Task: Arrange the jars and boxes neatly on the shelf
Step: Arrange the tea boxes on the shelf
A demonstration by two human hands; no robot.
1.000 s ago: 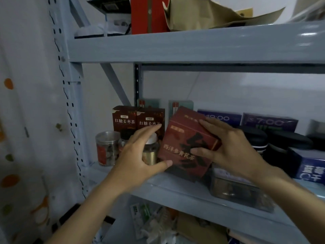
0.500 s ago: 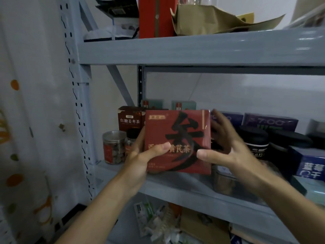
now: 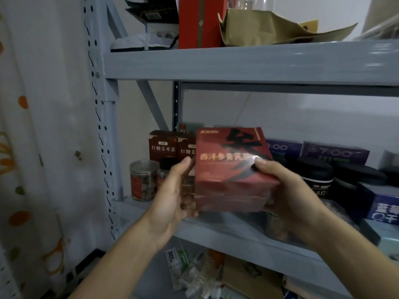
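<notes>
Both hands hold a red box with a large black character in front of the middle shelf. My left hand grips its left side, thumb at the front edge. My right hand grips its right side, thumb on the front face. Behind it stand two dark red tea boxes and clear jars at the shelf's left end. Black-lidded jars and purple boxes fill the right part.
A grey upright post bounds the shelf on the left, beside a patterned curtain. The upper shelf carries a red box and a crumpled paper bag. A blue box sits far right; packets lie on the lower level.
The red box went from tilted on the shelf to upright, then lifted and drawn toward me, its top tipped back. My right hand moved from behind it to gripping its right side.
</notes>
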